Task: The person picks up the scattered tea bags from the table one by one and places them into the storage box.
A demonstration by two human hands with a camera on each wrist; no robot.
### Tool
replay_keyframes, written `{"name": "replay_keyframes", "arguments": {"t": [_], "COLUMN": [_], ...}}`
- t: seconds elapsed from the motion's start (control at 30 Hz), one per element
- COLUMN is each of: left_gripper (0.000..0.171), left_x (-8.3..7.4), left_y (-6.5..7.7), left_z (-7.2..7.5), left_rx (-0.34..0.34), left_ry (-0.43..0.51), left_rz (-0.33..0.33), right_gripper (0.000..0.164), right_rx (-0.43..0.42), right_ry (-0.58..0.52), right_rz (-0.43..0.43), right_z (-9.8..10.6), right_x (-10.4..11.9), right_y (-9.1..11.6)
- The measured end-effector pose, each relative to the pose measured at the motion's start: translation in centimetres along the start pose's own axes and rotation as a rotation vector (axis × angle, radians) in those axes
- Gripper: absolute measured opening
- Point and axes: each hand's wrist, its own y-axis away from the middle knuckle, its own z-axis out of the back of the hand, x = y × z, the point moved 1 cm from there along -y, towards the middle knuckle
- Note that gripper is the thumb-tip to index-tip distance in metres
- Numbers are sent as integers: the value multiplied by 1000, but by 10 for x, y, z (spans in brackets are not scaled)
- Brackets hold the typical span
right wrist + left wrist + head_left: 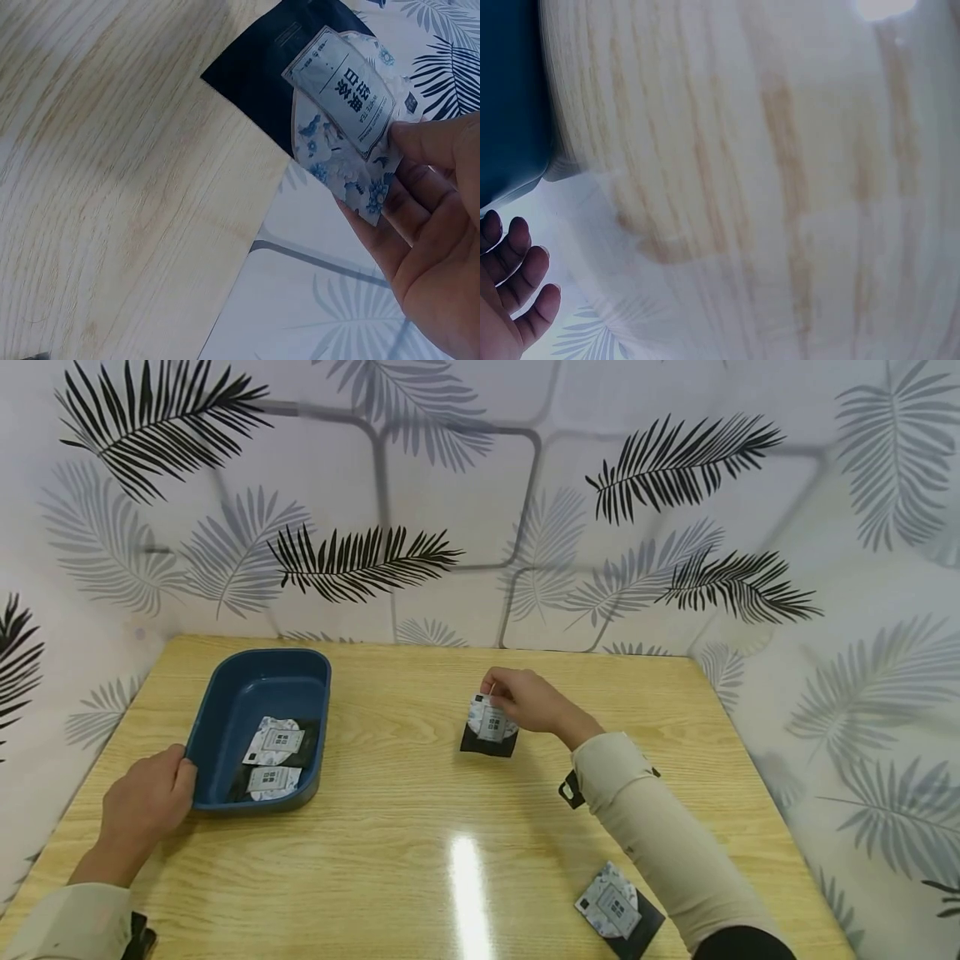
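Note:
My right hand (531, 700) is raised above the back middle of the table. Between thumb and fingers it pinches the edge of a tea sachet (343, 97), black with a white-and-blue floral print and a pale label. On the left, my left hand (147, 797) holds the side of a blue plastic basin (197, 727), thumb at the rim; the left wrist view shows its loosely bent fingers (532, 277) beside the basin's lower edge. Inside the basin lie two similar sachets, one farther back (277, 740) and one nearer (273, 781).
Another sachet (611, 906) lies flat near the front right. A small black object (572, 789) is mostly hidden beneath the right sleeve. Behind the wooden table (390, 860) hangs a leaf-patterned cloth or wall covering (450, 510). Light glares off the tabletop at front centre.

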Motion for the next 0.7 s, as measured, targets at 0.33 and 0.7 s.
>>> {"name": "replay_keyframes", "arguments": {"t": [0.33, 0.7], "left_gripper": [32, 32], "left_x": [0, -1], "left_y": [-1, 0], "left_z": [-1, -1], "left_rx": [-11, -16], "left_ry": [-1, 9], "left_rz": [-1, -7], "right_gripper": [9, 25], "right_rx": [-21, -41], "right_ry": [7, -48], "right_rz": [9, 27], "right_z": [-3, -7], "right_x": [3, 5], "right_y": [-2, -6]}}
